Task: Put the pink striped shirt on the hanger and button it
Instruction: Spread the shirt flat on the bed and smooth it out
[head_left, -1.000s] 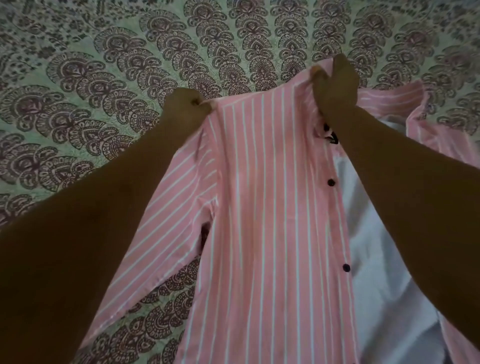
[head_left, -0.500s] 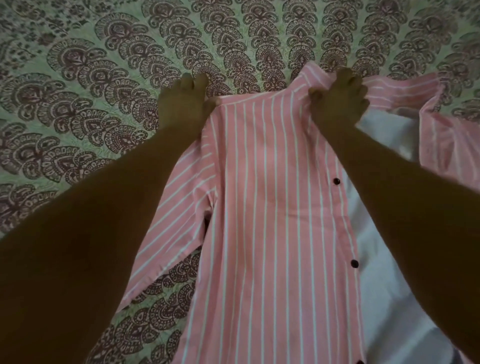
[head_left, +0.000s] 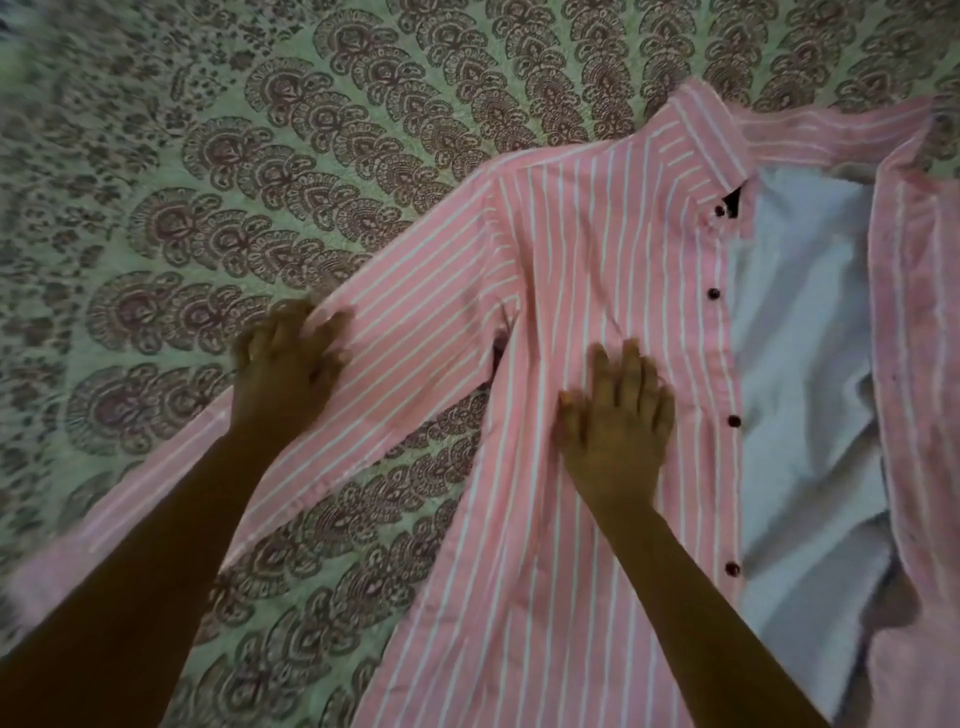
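My left hand (head_left: 285, 364) sits palm down with the fingers (head_left: 332, 332) curled and bunched forward, knuckles raised, its forearm running back to the lower left corner. My right hand (head_left: 615, 415) lies flat, palm down, fingers (head_left: 631, 364) spread and pointing away from me, nothing gripped in it. Its forearm stretches back to the lower right. Both arms are bare and extended, hands well apart.

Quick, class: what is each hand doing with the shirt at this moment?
Left hand: open, fingers spread, pressing on the sleeve of the pink striped shirt.
Right hand: open, flat on the shirt's front panel, holding nothing.
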